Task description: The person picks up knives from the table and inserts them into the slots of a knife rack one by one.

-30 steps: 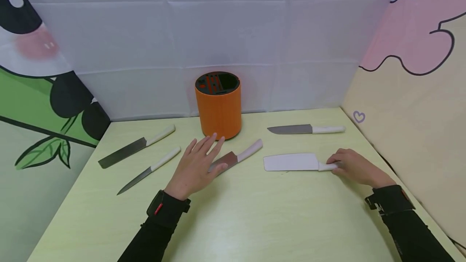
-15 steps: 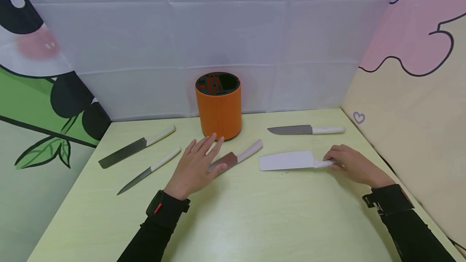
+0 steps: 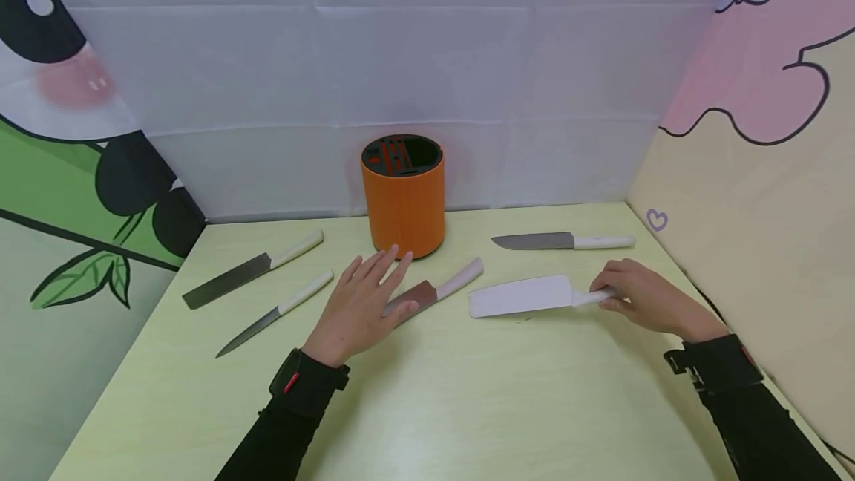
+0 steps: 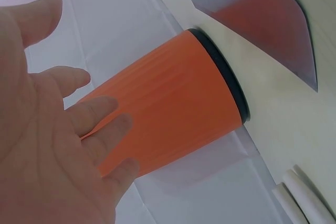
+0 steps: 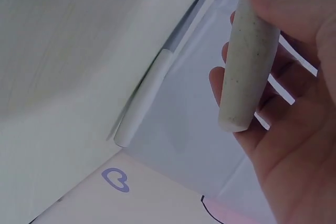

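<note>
Pinching the pale-bladed cleaver's [image 3: 521, 297] handle in our right hand [image 3: 644, 299], we are holding our left hand [image 3: 361, 310] spread near the middle knife [image 3: 427, 295]. It, the blunt-tipped knife [image 3: 230, 280], slim knife [image 3: 260, 324] and chef's knife [image 3: 544, 241] are lying loose; the orange knife block [image 3: 405, 214] behind is showing no handles.

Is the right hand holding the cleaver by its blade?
No, in the head view the right hand holds the cleaver by its white handle.

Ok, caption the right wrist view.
Right hand grips a speckled off-white rounded handle; a white-handled knife lies on the pale table.
</note>
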Action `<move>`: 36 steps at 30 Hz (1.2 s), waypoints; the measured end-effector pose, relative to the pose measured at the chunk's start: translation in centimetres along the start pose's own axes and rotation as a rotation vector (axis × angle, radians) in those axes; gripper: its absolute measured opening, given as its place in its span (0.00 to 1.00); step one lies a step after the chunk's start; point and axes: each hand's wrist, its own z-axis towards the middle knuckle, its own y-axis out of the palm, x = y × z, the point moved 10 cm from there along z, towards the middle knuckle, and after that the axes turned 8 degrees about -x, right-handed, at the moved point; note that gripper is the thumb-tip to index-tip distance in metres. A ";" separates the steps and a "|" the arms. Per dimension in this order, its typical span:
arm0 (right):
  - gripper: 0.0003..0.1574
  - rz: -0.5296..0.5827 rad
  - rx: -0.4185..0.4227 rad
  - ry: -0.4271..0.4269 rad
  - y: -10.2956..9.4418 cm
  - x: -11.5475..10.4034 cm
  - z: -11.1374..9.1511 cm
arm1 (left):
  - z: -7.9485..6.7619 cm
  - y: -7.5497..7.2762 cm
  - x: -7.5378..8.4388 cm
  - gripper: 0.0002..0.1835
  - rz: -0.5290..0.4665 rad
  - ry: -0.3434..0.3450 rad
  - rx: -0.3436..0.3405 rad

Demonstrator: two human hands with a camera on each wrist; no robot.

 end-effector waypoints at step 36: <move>0.27 0.723 0.240 0.057 -10.1 -6.2 10.0 | -0.5 -1.6 -0.8 0.42 0.018 -0.004 0.061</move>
